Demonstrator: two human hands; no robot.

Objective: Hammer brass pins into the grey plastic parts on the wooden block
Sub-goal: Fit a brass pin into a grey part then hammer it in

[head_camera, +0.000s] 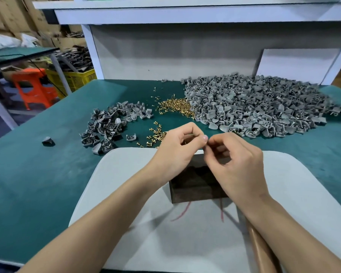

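At far left of the green worktop (37, 184), note one stray grey part (47, 140); next, find a small pile of grey parts (110, 123), probably set apart from stock; cannot confirm why. Toward centre, locate the brass pins (175, 105), heaped at the back and scattered just beside the left hand (177, 148) for short reach. Observe left fingers (204, 137) curled into a pinch, touching the fingertips of the right hand (234, 160), likewise curled and pinching; cannot tell what is pinched, too small; judge a pin being passed or oriented. Directly below both hands, find the wooden block (193, 186) on a white board (126, 194), placed as an anvil; cannot see any part seated on it. At right, note the bulk pile of grey parts (260, 109); at lower right, a brown shaft (260, 249), possibly the hammer handle.
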